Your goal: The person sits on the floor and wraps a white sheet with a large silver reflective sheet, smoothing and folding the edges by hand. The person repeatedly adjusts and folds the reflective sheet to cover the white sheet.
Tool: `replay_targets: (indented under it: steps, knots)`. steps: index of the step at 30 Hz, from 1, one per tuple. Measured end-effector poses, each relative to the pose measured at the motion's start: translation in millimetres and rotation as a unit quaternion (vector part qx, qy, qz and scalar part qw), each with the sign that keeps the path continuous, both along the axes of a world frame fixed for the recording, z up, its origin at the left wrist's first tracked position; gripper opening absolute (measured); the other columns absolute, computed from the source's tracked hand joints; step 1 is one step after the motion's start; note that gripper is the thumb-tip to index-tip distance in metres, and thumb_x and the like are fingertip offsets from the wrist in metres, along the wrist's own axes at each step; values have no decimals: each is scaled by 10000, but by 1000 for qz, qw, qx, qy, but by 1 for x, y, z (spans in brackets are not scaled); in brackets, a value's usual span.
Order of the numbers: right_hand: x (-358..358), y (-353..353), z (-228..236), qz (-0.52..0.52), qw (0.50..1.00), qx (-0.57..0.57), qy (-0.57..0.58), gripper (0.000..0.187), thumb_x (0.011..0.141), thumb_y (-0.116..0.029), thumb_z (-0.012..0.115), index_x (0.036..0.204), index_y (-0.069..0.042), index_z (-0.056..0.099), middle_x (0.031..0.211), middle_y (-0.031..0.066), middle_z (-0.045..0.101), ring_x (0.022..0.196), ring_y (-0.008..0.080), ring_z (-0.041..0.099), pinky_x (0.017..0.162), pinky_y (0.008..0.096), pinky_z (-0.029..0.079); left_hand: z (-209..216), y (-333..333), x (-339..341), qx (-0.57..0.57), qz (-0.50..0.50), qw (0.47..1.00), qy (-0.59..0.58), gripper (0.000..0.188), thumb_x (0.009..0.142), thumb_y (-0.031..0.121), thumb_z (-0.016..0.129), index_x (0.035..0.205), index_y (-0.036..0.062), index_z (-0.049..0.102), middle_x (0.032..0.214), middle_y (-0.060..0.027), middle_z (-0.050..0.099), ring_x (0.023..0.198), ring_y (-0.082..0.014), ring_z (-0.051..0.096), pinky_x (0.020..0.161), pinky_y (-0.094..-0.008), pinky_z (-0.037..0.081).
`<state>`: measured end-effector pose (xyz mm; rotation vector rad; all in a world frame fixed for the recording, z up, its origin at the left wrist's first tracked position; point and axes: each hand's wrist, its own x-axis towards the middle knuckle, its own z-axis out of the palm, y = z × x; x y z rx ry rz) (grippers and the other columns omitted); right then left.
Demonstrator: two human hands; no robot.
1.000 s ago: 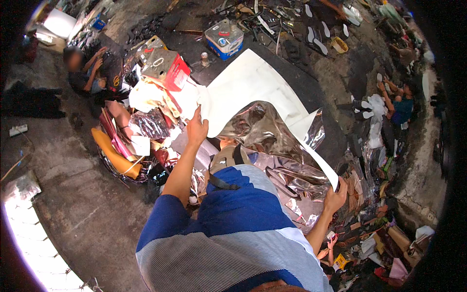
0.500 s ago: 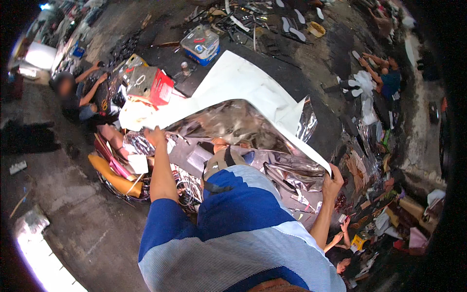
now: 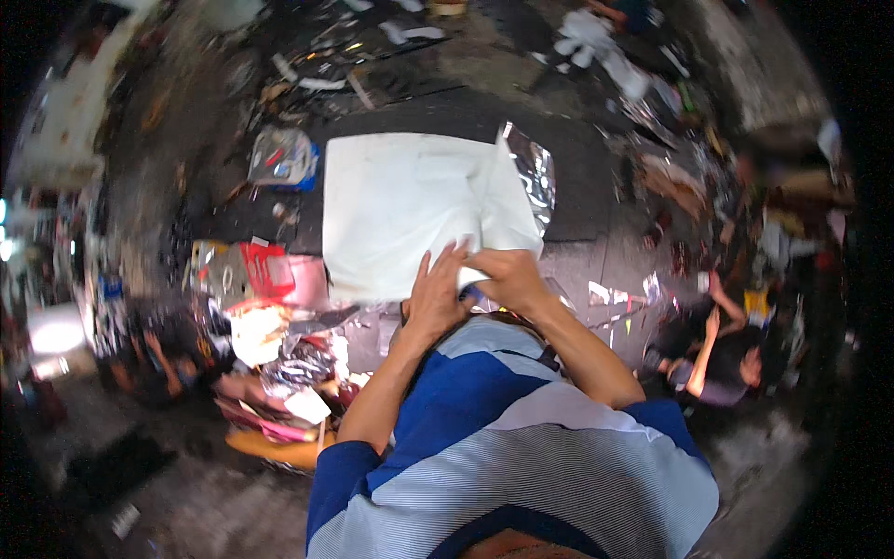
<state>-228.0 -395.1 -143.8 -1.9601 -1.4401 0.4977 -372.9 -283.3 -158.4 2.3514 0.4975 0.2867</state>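
Observation:
A large white sheet (image 3: 400,205) with a shiny silver underside (image 3: 531,172), turned up at its right corner, lies in front of me. It looks like coated leather or foil-backed material. My left hand (image 3: 438,296) rests at its near edge, fingers stretched and slightly apart on the white face. Close beside it, my right hand (image 3: 510,279) pinches the near edge, which is bunched and creased there. The two hands almost touch, and the fold between them is partly hidden.
A transparent-topped tub with a blue base (image 3: 284,158) stands beyond the sheet's left side. To my left are a red box (image 3: 268,268) and a heap with a mustard-coloured roll (image 3: 284,449). A co-worker (image 3: 722,359) sits at right, near scattered scraps. Another person (image 3: 163,359) is at far left.
My hands have come from wide apart to close together at the middle of the near edge. The sheet now lies flatter, white side up. My view has turned to the right.

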Motion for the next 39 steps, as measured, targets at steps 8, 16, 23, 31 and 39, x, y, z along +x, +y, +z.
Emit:
replay_targets:
  steps: [8, 16, 23, 31, 39]
  knots:
    - [9, -98, -60, -406, 898, 83, 146, 292, 861, -166, 714, 1122, -38, 701, 1120, 145, 688, 1011, 279, 671, 873, 358, 521, -62, 49, 2, -219, 245, 944, -25, 323, 718, -76, 568, 987, 17, 722, 713, -48, 689, 643, -120, 624, 602, -274, 483]
    - [-36, -248, -298, -747, 457, -161, 456, 867, 815, -627, 692, 1333, 53, 546, 1348, 205, 582, 1244, 309, 550, 1018, 418, 453, -71, 84, 38, -315, 392, 858, -107, 154, 825, -6, 662, 964, -64, 694, 865, -98, 703, 672, -180, 646, 620, -323, 522]
    - [-36, -225, -305, -737, 283, -104, 605, 1127, 707, -899, 548, 1539, -162, 362, 1570, 162, 326, 1342, 408, 395, 1047, 608, 366, -82, 123, 2, -407, 398, 817, -86, 315, 925, 129, 525, 1164, -40, 640, 1112, -155, 686, 925, -301, 687, 780, -454, 588]
    - [-8, -219, -365, -695, 398, -29, 598, 508, 783, -640, 751, 912, -160, 644, 932, 20, 605, 640, 137, 490, 529, 306, 365, -66, 143, -64, -423, 380, 817, -92, 240, 953, 167, 561, 1116, 35, 678, 952, -19, 703, 628, -34, 545, 505, -193, 344]
    - [22, -167, -297, -624, 245, 163, 723, 262, 808, -400, 741, 932, -181, 664, 961, 40, 652, 905, 243, 612, 823, 529, 510, -83, 144, -99, -478, 347, 804, -66, 239, 971, 176, 539, 1106, 23, 664, 1066, -93, 701, 999, -203, 662, 869, -361, 528]
